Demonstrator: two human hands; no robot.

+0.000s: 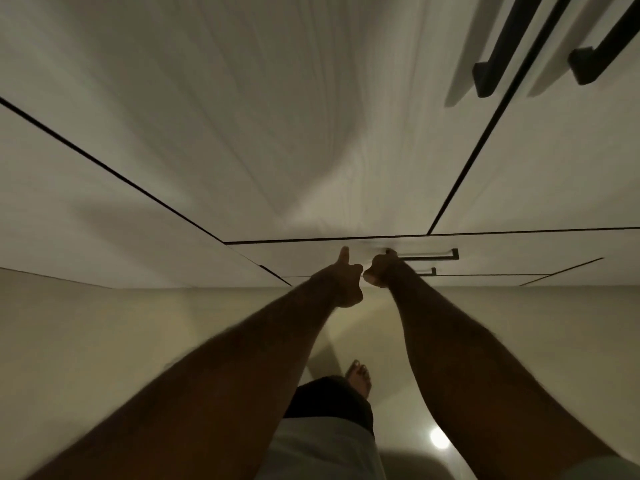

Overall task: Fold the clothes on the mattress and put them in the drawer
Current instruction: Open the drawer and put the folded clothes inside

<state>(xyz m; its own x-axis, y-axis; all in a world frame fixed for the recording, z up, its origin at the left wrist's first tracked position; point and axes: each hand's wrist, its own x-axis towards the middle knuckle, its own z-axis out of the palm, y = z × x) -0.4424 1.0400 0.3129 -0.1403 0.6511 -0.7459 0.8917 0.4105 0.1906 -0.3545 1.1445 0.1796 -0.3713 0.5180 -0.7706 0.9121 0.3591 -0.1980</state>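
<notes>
I stand close to a white wardrobe and look down its front. A white drawer front (pixel 502 252) sits low on it, with a dark bar handle (pixel 429 255). My right hand (pixel 382 270) grips the left end of that handle. My left hand (pixel 343 282) is beside it, fingers curled and one finger stretched out against the drawer front. A second drawer handle (pixel 427 271) shows just below. No clothes and no mattress are in view.
Tall white wardrobe doors (pixel 242 116) rise above the drawers, with two long dark handles (pixel 491 64) at the upper right. The glossy beige floor (pixel 104 341) lies below. My bare foot (pixel 360 375) stands near the drawers.
</notes>
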